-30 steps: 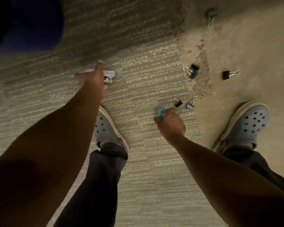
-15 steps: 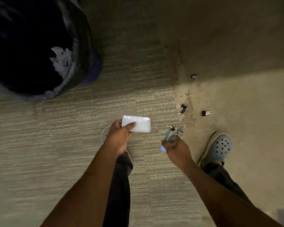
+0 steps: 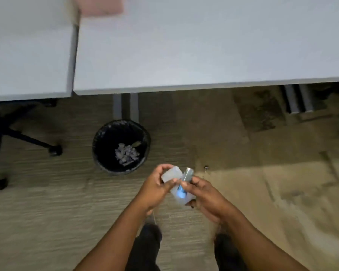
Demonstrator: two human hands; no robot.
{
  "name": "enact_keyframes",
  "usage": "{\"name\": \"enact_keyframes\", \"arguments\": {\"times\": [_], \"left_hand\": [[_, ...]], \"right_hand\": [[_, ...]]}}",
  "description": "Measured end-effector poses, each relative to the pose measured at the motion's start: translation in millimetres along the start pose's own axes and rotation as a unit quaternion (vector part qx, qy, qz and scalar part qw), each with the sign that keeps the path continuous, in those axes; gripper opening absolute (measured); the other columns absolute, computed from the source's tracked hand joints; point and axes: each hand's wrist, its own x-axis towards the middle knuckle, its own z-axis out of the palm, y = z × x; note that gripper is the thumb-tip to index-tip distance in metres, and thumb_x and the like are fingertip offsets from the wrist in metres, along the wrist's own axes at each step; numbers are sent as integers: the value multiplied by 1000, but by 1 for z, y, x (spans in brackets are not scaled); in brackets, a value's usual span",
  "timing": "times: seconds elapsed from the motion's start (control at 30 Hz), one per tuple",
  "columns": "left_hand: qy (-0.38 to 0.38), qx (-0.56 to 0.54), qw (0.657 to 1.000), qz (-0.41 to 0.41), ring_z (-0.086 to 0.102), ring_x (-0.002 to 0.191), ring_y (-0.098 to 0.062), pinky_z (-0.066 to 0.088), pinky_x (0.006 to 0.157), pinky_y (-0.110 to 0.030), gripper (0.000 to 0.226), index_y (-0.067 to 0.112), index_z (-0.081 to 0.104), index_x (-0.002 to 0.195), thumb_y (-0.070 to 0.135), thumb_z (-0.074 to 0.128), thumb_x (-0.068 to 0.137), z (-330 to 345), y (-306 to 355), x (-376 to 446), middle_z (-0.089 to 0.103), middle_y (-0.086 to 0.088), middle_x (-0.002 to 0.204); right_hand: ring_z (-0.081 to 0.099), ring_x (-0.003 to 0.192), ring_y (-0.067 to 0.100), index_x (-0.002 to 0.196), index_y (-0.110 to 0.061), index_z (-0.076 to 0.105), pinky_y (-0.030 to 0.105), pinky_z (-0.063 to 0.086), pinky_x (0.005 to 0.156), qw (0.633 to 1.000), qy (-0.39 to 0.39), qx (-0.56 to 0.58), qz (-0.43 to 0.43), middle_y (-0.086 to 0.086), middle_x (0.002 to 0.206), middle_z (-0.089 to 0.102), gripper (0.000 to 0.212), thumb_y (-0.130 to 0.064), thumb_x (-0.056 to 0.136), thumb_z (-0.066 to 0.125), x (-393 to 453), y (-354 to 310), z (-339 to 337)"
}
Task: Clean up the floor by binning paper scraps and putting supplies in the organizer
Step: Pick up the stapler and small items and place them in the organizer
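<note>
Your left hand [image 3: 157,189] pinches the white box [image 3: 171,176], your right hand [image 3: 202,192] curls round a blue clip [image 3: 184,184] against it, near the bin [image 3: 121,146].

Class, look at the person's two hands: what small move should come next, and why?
Probably set the blue clip from the right hand into the white box that the left hand holds: the two already meet, and one clip is still on the carpet.
</note>
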Motion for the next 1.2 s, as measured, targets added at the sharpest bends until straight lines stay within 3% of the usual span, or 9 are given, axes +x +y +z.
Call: {"name": "enact_keyframes", "arguments": {"times": [0.17,0.33,0.47,0.53,0.63,0.7,0.8,0.97,1.2], "left_hand": [[40,7,998,55,67,88,-17,55,71,-29,41,28,45,105,14,75,80,-23,76,-43,68,-11,103],[81,111,983,122,63,93,-15,53,75,-26,15,34,55,95,25,64,88,-40,136,-77,64,3,107],[22,181,976,119,52,121,-14,47,101,-39,11,27,65,90,38,62,89,-58,171,-102,41,6,147],[12,224,966,131,49,125,-12,43,104,-36,20,25,66,98,42,61,89,-68,188,-109,31,5,155],[28,269,951,152,39,132,-11,36,108,-37,25,27,64,105,46,59,90,-79,211,-108,25,7,157],[34,272,945,177,45,125,-6,42,101,-30,26,25,63,107,45,58,91,-84,225,-104,36,9,149],[54,261,944,196,53,92,2,37,70,-13,33,18,58,112,43,58,91,-89,249,-94,48,24,112],[105,169,964,175,60,105,-18,52,88,-36,25,19,59,100,42,57,91,-110,286,-61,62,0,112],[259,138,945,147,59,77,-8,38,58,-22,25,17,64,94,40,61,85,-164,334,9,66,4,90]], "right_hand": [[62,94,17,109,-22,68,35,48,79,997,21,45,-63,6,109,69,34,-39,80,72,-38,-63,56],[62,87,18,106,-18,68,35,48,75,992,71,26,-106,9,103,70,36,-41,78,72,-55,-103,107],[67,92,20,102,-26,70,35,56,76,986,100,-26,-131,3,104,72,32,-48,79,69,-62,-135,141],[68,95,19,99,-30,71,34,58,74,981,111,-58,-149,-3,101,72,32,-53,77,68,-62,-152,154],[67,100,22,104,-27,69,47,56,88,973,127,-71,-179,-1,102,72,37,-53,77,68,-56,-175,170],[67,102,21,109,-24,66,49,53,93,968,135,-77,-196,1,106,72,42,-54,80,65,-51,-190,179],[66,103,19,106,-26,66,44,53,93,965,137,-78,-210,1,107,71,41,-60,86,53,-39,-214,190],[59,101,22,103,-30,65,34,52,76,964,143,-56,-219,2,115,61,29,-41,101,38,-5,-257,189],[51,107,25,138,-44,38,34,53,76,968,141,-57,-199,4,130,44,46,-19,100,46,76,-344,153]]}}
